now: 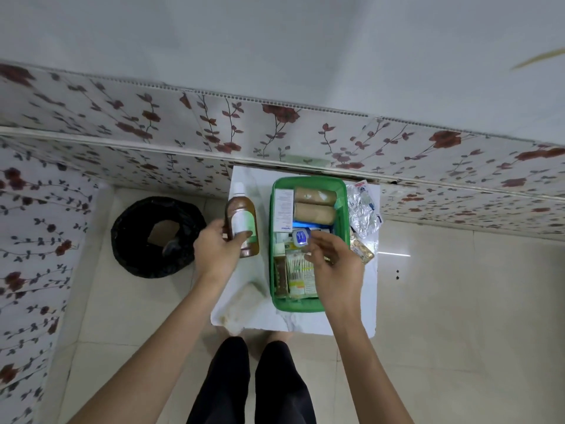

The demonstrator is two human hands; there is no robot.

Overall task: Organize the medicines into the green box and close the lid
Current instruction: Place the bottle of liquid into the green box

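Seen from above: green box [308,305] standing open on a small white marble-look table [244,313] set against a floral-papered wall [153,117], no lid on it. Packed inside: two tan bandage rolls [315,205] side by side at the far end, a white leaflet-like carton [283,209] along the left wall, a blue packet [312,225] beneath the rolls, and flat cartons and a cotton-bud pack [298,270] filling the near half.

Left hand [218,250] wrapped around the lower part of a brown liquid-medicine bottle [241,221] with white cap and green-and-white label, gripping it just left of the box, over the table; whether its base touches the tabletop cannot be told from this angle.

Right hand [331,258] poised over the middle of the box, thumb and forefinger pinching a small blue-and-white tub [299,237], remaining fingers loosely curled.

Outside the box, to its right on the table: crumpled silver blister strips [365,214] near the wall and a gold-foil strip [362,250] closer in, partly hidden by the box rim.

On the tiled floor [458,301] to the left, a round bin [156,237] lined with a black bag, possibly a scrap of card lying inside. At the bottom of the view, both bare forearms and black-trousered legs [253,384], toes tucked under the table's near edge.
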